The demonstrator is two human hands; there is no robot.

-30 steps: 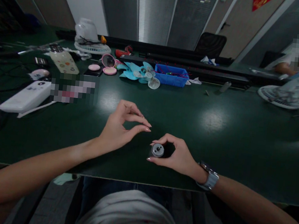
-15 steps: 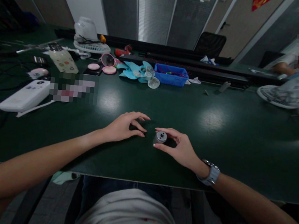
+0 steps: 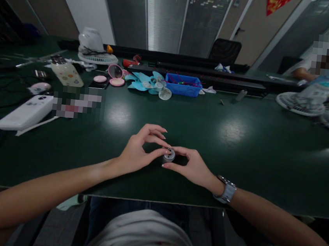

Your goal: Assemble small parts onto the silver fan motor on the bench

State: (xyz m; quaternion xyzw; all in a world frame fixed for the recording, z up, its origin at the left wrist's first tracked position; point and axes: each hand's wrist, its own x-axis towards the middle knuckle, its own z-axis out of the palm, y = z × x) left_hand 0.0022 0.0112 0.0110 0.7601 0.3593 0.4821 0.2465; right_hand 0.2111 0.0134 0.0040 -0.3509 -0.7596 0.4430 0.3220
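Observation:
Between the thumb and fingers of my right hand (image 3: pixel 196 167) stands a short silver metal cylinder (image 3: pixel 167 158), which looks like a small motor. Dark holes mark its flat top end. My left hand (image 3: pixel 138 149) reaches over from the left, thumb and index fingertip pinched together right at that top. Its other fingers are bent above. Whatever lies in the pinch is too small to make out. Both hands are low over the green tabletop (image 3: pixel 157 189), near its front edge.
Light-blue fan blades (image 3: pixel 142 81) lie beside a blue bin (image 3: pixel 183 86) holding wires. A bottle (image 3: pixel 68 73), a white power bank-like block (image 3: pixel 26 113) and cables are at the left. White fan parts (image 3: pixel 298 105) and another person's arm (image 3: pixel 303 73) are at the right.
My left hand has moved right and its thumb and index finger have closed at the cylinder's top. My right hand has shifted slightly left with the cylinder. The view has tilted a little.

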